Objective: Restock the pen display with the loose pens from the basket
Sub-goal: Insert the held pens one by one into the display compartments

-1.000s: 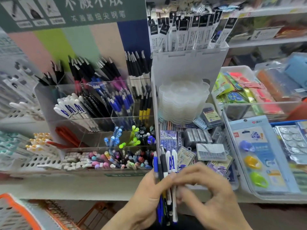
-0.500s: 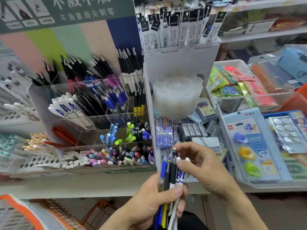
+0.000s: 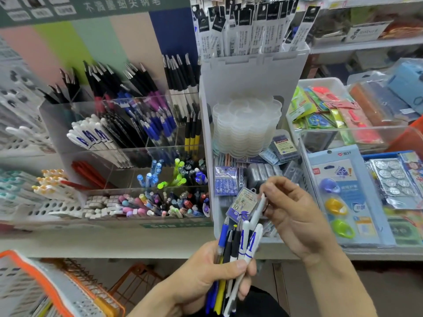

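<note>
**Fistful of pens, one white one pulled up**

The left hand [image 3: 212, 268] has its fingers wrapped around a mixed bunch of pens [image 3: 231, 252] – blue, black, yellow and a couple of white ones with blue lettering – held upright low in the middle, in front of the shelf edge [image 3: 114, 243]. The right hand [image 3: 295, 216] pinches the top of one white pen [image 3: 257, 212] between thumb and fingertips; its lower end sits among the tips of the bunch.

The clear acrylic pen display [image 3: 128, 143] is up and to the left on the shelf, well apart from both hands, with compartments of black, blue, purple, red and white pens. Just beside it on the right stands a white plastic organizer [image 3: 251, 74] with packaged refills [image 3: 247, 26] on top and a stack of clear plastic palettes [image 3: 247, 126] inside. The grey basket with orange trim [image 3: 34, 284] is at bottom left, blurry.
</note>
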Motion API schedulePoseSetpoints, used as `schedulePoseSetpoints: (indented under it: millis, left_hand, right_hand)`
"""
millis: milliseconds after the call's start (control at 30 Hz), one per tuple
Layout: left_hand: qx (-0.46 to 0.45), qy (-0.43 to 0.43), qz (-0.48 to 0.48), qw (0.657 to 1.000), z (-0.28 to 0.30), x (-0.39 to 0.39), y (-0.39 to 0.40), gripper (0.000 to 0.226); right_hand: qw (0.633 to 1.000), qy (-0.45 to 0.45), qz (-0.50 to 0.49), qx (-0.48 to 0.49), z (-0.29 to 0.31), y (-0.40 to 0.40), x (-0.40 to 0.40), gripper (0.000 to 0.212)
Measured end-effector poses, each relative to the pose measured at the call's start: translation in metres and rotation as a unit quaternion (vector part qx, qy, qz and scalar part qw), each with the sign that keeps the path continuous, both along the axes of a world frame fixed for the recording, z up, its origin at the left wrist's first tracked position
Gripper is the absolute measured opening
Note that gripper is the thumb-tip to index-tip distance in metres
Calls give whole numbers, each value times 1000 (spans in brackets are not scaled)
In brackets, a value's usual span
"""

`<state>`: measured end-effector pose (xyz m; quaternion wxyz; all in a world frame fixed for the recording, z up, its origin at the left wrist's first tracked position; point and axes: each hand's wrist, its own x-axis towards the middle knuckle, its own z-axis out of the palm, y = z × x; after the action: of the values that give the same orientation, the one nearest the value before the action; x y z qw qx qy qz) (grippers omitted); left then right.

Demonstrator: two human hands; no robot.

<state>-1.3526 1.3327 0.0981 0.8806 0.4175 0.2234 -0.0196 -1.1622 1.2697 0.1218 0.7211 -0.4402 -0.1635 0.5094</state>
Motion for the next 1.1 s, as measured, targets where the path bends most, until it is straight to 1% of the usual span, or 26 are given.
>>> schedulePoseSetpoints:
  millis: [100,167,200,300,400,467,533,567,600,667,733,767,800,833,900,933,1000,1033,1067,1100]
  left_hand:
    - [-36,15,60,997,-7,4,-6,19]
    - [-69,20,97,993,-8,7,-8,17]
    - [-85,21,109,990,-8,9,-7,18]
    - [-124,22,131,983,-3,13,-3,33]
    - [-185,15,145,972,1,18,-1,55]
    - [-214,2,136,967,5,21,-1,63]
    - [-208,12,142,968,6,23,-2,68]
    - [-189,31,168,967,3,23,-2,72]
    - [-163,49,196,966,1,23,-2,71]
    - [-118,58,226,965,-1,25,-4,51]
    - [-101,66,236,964,-2,27,-7,32]
    - [-90,75,240,964,-2,29,-8,28]
    - [-78,82,243,964,-2,31,-8,30]
    - [-70,83,241,964,-2,32,-7,33]
    - [-82,71,220,969,1,33,-5,40]
    - [-93,58,199,974,4,32,-5,40]
    - [-100,36,152,983,7,31,-6,29]
    - [-99,30,134,986,8,31,-7,25]
    - [-100,26,118,988,9,30,-8,23]
    - [-92,27,102,990,9,30,-9,22]
  right_hand:
    - [987,-99,-113,64,7,-9,14,39]
    - [970,-159,-149,103,12,-17,20,30]
    - [963,-187,-149,121,13,-21,20,26]
    - [956,-238,-89,148,14,-33,10,20]
    - [959,-235,-9,160,7,-42,-14,16]
    - [956,-251,27,148,-1,-46,-28,15]
    - [945,-295,65,128,-5,-47,-36,13]
    - [937,-318,87,114,-5,-47,-38,13]
    - [928,-341,112,100,-4,-47,-38,14]
    - [909,-377,158,79,-1,-47,-34,16]
    - [891,-407,190,67,3,-48,-26,13]
    - [886,-413,200,64,6,-47,-22,12]
    - [886,-411,205,64,9,-47,-17,11]
    - [890,-406,197,70,10,-46,-14,10]
    - [903,-405,120,76,10,-44,-10,9]
    - [908,-409,65,62,7,-42,-8,8]
    - [913,-407,-20,-7,0,-35,-5,6]
    - [915,-399,-38,-43,-3,-32,-4,7]
    - [920,-384,-34,-71,-5,-30,-3,12]
    - [927,-365,-4,-87,-7,-29,-2,18]
